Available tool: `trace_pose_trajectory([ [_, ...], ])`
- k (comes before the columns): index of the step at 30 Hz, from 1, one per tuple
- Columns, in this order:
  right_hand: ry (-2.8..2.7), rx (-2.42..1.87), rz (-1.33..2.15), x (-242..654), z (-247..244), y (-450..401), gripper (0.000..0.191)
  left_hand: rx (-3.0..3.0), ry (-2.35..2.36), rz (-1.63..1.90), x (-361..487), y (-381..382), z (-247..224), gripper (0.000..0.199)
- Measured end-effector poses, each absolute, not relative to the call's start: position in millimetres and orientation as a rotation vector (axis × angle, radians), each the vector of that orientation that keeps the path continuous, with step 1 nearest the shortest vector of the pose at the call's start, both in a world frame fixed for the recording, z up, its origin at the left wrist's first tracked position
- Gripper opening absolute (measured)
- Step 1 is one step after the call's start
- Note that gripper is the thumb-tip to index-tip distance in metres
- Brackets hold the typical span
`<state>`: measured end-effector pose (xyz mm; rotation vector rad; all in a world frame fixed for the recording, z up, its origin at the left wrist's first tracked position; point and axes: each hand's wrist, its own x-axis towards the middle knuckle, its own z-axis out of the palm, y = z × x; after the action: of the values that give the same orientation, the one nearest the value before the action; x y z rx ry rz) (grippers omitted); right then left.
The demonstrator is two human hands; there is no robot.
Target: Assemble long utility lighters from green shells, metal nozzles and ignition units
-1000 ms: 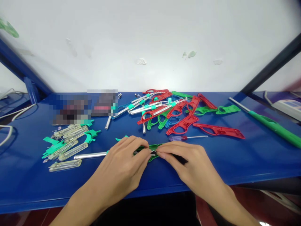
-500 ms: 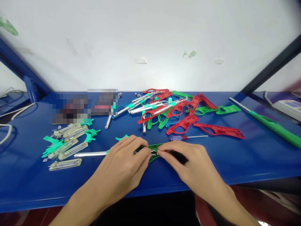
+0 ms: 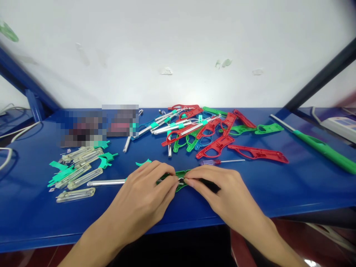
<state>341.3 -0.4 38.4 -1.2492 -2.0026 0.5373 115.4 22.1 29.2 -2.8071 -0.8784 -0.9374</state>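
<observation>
Between my hands, near the front of the table, lies a green lighter casing half (image 3: 182, 173), largely covered by my fingers. My left hand (image 3: 150, 189) is closed over its left part, with thumb and index finger pinched by a thin white wire (image 3: 180, 179). A silver lighter tube (image 3: 107, 183) sticks out to the left from under that hand. The thumb and index finger of my right hand (image 3: 225, 185) pinch at a small black part (image 3: 182, 181) in the casing. My fingertips hide exactly how the wire and black part sit.
Clear fuel tanks (image 3: 85, 178) and teal triggers (image 3: 107, 160) lie left. Behind are silver tubes (image 3: 169, 128) and red casing halves (image 3: 215, 146). A screwdriver (image 3: 211, 162) lies beyond my right hand; a whole green lighter (image 3: 324, 148) lies far right. Blue posts (image 3: 319, 74) flank the table (image 3: 278, 189).
My hands stay almost in the same place at the casing. The right fingertips have shifted very slightly, and the view has moved a little.
</observation>
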Motion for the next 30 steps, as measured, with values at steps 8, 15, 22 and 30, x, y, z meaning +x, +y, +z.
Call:
trace_pose_trajectory([
  [8,-2.026,-1.259,0.583,343.7,36.6,0.2,0.017,-2.83,-0.936,-0.945,114.8,22.4,28.6,0.008],
  [15,-2.038,-1.26,0.576,344.2,35.3,-0.8,0.019,-2.868,-1.001,-0.887,117.8,22.3,28.2,0.011],
  [22,-2.004,-1.265,0.598,340.3,38.0,-1.8,0.012,-2.89,-0.959,-0.867,115.3,26.0,25.8,0.01],
  [30,-1.974,-1.257,0.648,340.0,39.4,-2.3,0.01,-2.91,-0.955,-0.834,117.7,24.5,29.5,0.013],
])
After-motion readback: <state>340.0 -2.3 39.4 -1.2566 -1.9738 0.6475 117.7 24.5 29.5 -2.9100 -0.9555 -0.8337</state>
